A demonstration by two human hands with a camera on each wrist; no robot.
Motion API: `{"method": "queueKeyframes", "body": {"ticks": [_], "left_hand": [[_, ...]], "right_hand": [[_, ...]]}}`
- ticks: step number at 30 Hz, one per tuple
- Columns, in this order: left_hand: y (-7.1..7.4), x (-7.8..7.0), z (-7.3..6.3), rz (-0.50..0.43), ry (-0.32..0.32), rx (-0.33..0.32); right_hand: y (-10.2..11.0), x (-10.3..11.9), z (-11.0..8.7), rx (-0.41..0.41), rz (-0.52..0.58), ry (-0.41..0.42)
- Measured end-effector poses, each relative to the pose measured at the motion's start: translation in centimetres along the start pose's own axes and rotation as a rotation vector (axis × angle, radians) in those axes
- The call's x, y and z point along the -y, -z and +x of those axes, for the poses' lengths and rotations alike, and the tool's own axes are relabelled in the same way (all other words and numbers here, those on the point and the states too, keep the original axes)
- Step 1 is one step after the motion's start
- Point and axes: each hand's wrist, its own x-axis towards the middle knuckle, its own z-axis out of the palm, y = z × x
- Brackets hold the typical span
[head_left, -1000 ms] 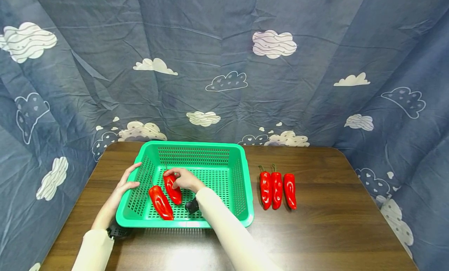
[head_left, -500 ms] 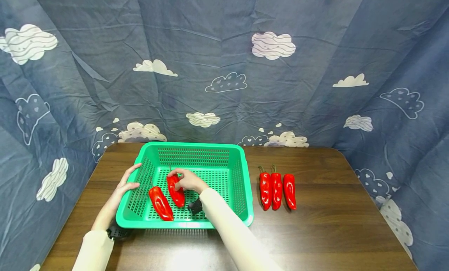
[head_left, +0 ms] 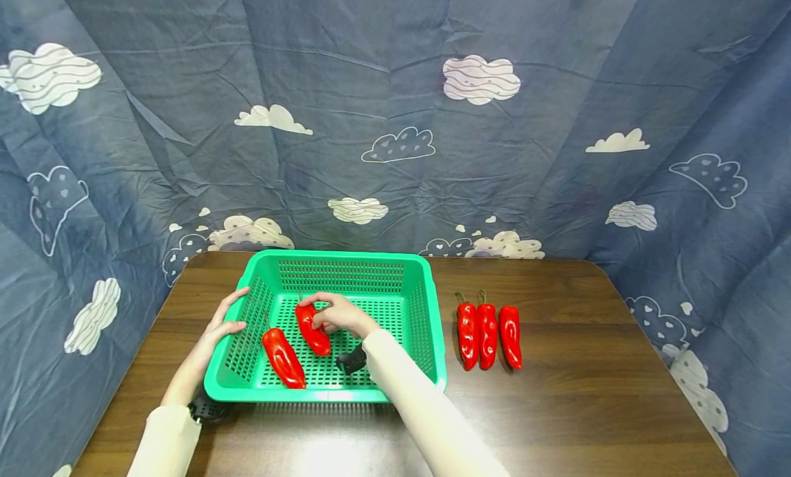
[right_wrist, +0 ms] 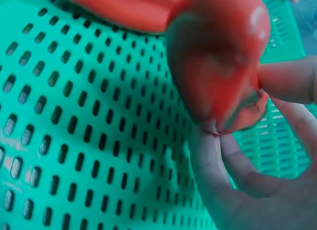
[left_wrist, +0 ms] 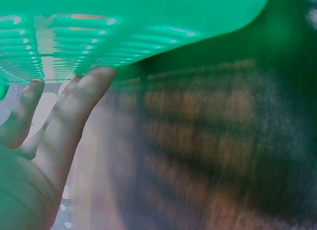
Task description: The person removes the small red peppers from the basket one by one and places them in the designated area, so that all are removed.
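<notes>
Inside a green plastic basket, my right hand pinches a red pepper between thumb and fingers. In the right wrist view that pepper stands close over the slotted basket floor. A second red pepper lies to its left on the basket floor. My left hand is at the basket's left side with thumb and fingers spread. In the left wrist view its straight fingertips reach the outside of the slotted wall.
Three more red peppers lie side by side on the brown wooden table, right of the basket. A dark blue curtain with white clouds hangs behind and around the table. Each wrist carries a small black camera.
The right hand has shifted to the right with its pepper, whose lower tip has swung rightward and slightly up. The left hand and the basket stay in place.
</notes>
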Motion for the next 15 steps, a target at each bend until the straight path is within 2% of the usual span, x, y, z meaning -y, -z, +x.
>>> {"method": "queueKeyframes", "body": {"ticks": [4,10,15], "left_hand": [[-0.1,0.0,0.0,-0.017,-0.006,0.007],[0.0,0.1,0.0,-0.011,-0.002,-0.001],[0.0,0.1,0.0,-0.006,-0.013,0.001]], "right_hand": [[0.8,0.2,-0.4,0.028,0.023,0.003],[1.9,0.4,-0.8,0.059,0.051,0.049],[2.4,0.7,-1.4,0.061,0.047,0.07]]}}
